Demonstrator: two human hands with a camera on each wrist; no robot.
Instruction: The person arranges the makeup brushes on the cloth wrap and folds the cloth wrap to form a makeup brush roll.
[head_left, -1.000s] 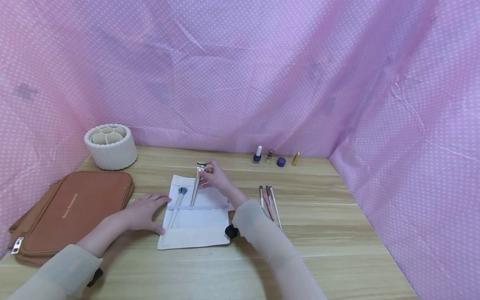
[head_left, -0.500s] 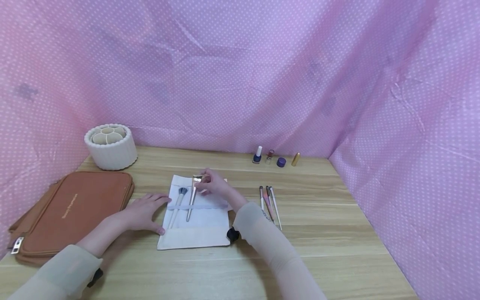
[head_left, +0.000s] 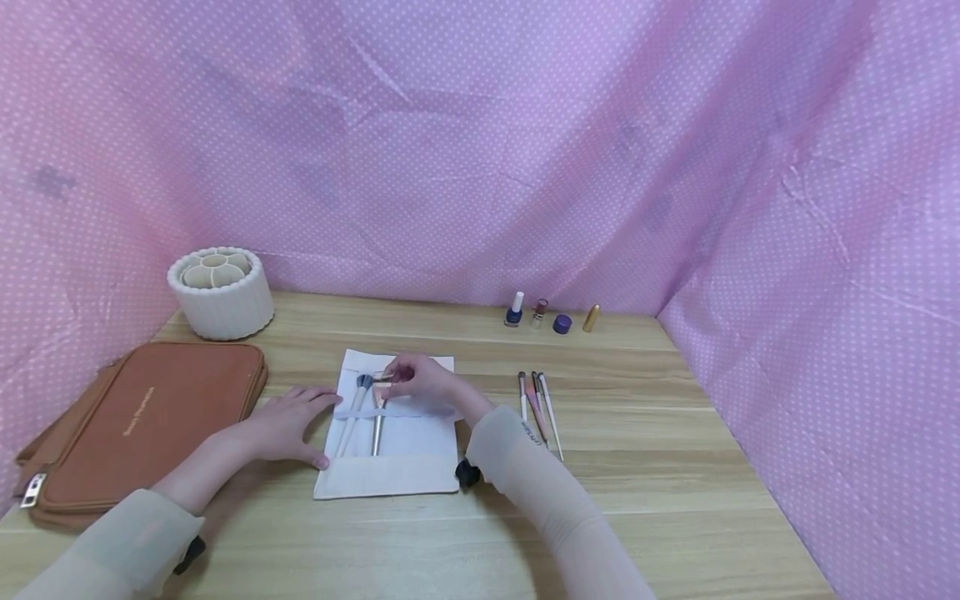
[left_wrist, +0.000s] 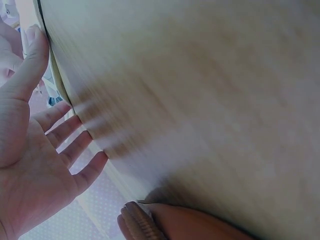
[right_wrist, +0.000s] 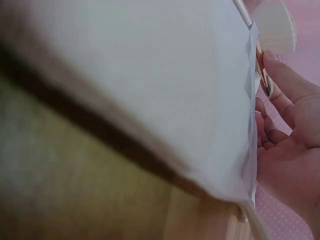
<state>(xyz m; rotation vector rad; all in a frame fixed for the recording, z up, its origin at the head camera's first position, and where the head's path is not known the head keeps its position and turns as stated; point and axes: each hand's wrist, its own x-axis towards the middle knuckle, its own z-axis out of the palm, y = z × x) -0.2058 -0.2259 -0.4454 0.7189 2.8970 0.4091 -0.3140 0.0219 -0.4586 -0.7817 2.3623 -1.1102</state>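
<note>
**A brush goes under the band of the cloth roll**

The right hand (head_left: 420,382) pinches the head end of a silver-handled makeup brush (head_left: 377,429) whose handle lies under the pale elastic band (head_left: 360,412) stitched across a flat white cloth brush roll (head_left: 408,471). Beside it on the left, a dark-bristled brush with a white handle (head_left: 356,408) sits under the same band. The left hand (head_left: 288,425) lies flat with straight fingers, pressing the roll's left edge onto the light wooden table (head_left: 675,483).

To do this well, I would say the handle should run straight toward the roll's near edge, parallel to its neighbour, while the flat hand keeps the fabric from bunching; the band looks stretchy and thin, so a skewed push could drag it sideways.

The cloth seems soft and matte, the brush handle smooth and tapered. Three slim brushes (head_left: 538,404) lie loose to the right of the roll. On the left rests a tan zip-up case of leather-like material (head_left: 142,417), and behind it a ribbed white round organiser (head_left: 221,293) with petal-shaped cells. Small bottles (head_left: 514,310) stand at the back, against the pink dotted fabric.
</note>
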